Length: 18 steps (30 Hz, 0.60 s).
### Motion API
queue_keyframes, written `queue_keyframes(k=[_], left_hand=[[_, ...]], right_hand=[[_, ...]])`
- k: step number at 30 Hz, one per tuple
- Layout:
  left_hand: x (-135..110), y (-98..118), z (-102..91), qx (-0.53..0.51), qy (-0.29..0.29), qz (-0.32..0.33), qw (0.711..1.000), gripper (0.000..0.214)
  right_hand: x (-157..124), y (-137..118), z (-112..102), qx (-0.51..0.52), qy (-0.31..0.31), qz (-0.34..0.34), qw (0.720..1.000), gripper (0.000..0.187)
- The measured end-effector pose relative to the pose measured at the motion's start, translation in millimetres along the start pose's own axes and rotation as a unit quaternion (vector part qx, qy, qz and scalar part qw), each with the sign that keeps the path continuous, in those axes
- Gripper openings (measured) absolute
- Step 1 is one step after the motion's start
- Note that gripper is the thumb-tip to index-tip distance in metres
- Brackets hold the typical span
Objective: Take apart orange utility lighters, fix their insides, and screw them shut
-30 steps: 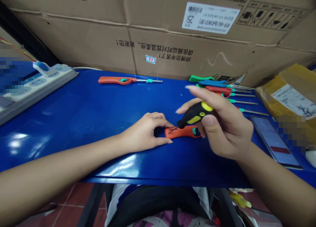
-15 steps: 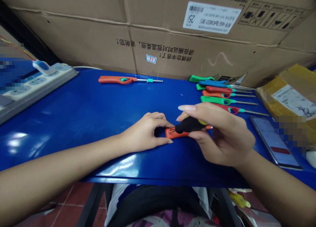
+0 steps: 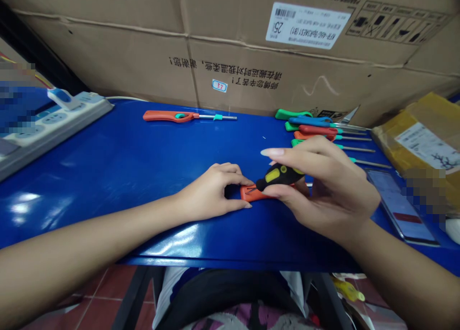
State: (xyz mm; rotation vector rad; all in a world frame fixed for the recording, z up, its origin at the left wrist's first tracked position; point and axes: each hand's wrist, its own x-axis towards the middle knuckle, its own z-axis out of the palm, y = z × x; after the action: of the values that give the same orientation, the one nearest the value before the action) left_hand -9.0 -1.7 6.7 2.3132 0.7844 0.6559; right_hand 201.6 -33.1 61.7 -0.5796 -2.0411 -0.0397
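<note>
An orange long-nosed gas lighter [image 3: 247,193] lies on the blue table in front of me, its handle end pinched between the thumb and fingers of my left hand [image 3: 219,191]. My right hand [image 3: 323,196] is closed around the black and yellow handle of a screwdriver [image 3: 278,176]. The screwdriver leans over the lighter, and its thin shaft points at the handle end near my left fingertips. Whether the tip sits in a screw is too small to tell. My right hand covers most of the lighter's front part.
Another orange lighter [image 3: 167,116] lies at the back. Several coloured lighters [image 3: 316,130] are grouped at the back right, beside a phone [image 3: 404,208] and a taped parcel [image 3: 427,133]. A power strip [image 3: 53,124] stands at left. A large cardboard box [image 3: 143,47] walls off the rear.
My right hand has turned and shifted slightly to the right, rolling the screwdriver handle so its yellow patches now show. My left hand and the lighter have stayed in place.
</note>
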Motion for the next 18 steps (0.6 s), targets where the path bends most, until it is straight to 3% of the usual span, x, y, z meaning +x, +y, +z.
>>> queue_keyframes(k=[3,7,10,13,16,18], left_hand=[[0.1,-0.1,-0.4,0.003,0.000,0.003,1.000,0.026],[0.3,-0.5,-0.5,0.008,0.004,0.008,1.000,0.031],[0.7,-0.6,0.0,0.009,0.004,0.012,1.000,0.029],[0.9,-0.5,0.2,0.008,0.004,0.011,1.000,0.024],[0.7,-0.7,0.2,0.009,0.005,0.012,1.000,0.027],[0.3,-1.1,0.1,0.018,0.006,0.013,1.000,0.031]], right_hand=[[-1.3,0.7,-1.7,-0.009,-0.003,0.011,1.000,0.040],[-4.3,2.1,-4.3,0.053,-0.060,0.076,0.994,0.046],[-4.8,3.9,-2.8,0.076,-0.038,0.057,0.995,0.048],[-3.4,4.2,-0.8,0.024,0.002,0.025,0.999,0.050],[-2.7,3.8,-1.2,-0.004,-0.009,0.019,1.000,0.040],[-3.7,4.3,-2.1,0.027,-0.035,0.052,0.998,0.040]])
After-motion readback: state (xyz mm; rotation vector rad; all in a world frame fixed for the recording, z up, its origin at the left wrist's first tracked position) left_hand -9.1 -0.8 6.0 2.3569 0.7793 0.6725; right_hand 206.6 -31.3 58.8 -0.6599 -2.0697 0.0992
